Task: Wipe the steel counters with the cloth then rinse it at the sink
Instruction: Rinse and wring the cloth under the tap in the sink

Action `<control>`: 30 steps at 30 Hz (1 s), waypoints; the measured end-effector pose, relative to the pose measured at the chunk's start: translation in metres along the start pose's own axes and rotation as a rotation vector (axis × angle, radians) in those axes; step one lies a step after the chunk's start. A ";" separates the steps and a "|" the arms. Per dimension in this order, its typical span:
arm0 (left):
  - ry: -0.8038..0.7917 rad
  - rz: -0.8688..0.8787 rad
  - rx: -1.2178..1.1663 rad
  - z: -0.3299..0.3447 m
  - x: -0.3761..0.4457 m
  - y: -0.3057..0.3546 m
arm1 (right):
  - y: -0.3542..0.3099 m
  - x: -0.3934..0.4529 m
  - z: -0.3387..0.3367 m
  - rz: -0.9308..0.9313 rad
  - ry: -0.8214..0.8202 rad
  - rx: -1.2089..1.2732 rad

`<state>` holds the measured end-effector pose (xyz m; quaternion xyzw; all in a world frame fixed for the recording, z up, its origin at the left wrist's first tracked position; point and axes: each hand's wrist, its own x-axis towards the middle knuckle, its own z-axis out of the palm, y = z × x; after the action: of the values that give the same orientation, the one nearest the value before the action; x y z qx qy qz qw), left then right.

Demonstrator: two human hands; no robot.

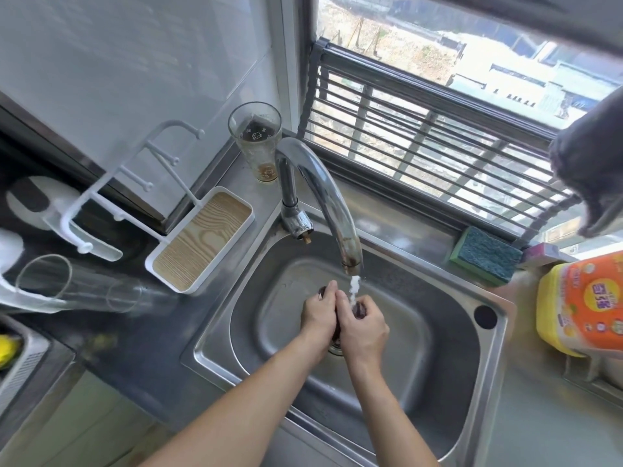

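Steel sink (pixel 448 348): we rinse; left hand (pixel 317 315) and right hand (pixel 364 328) clench dark cloth (pixel 358 310) under tap (pixel 323 197). Next, likely wringing.

1. Drinking glass (pixel 255 139), upright, upper centre, against the wall corner.
2. White tray with wood-grain base (pixel 201 240), left of centre.
3. Clear glass (pixel 77 284) lying on its side, far left.
4. Green sponge (pixel 485 255) on the window ledge, right.
5. Yellow-orange pack (pixel 585 306), right edge.
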<state>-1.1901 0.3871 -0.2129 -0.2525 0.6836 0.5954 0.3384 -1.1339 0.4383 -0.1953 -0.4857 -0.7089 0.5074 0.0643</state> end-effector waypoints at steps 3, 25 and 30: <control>-0.043 0.035 -0.004 0.000 0.001 -0.009 | 0.002 0.005 -0.003 -0.058 -0.014 -0.025; -0.228 -0.275 -0.243 -0.016 -0.009 0.001 | 0.008 -0.001 0.008 -0.020 -0.160 -0.083; -0.127 -0.140 -0.151 -0.002 -0.011 0.002 | 0.005 -0.007 0.007 0.001 0.043 -0.020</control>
<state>-1.1847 0.3843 -0.2033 -0.2861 0.5948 0.6348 0.4018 -1.1311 0.4284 -0.1994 -0.4974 -0.7122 0.4897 0.0745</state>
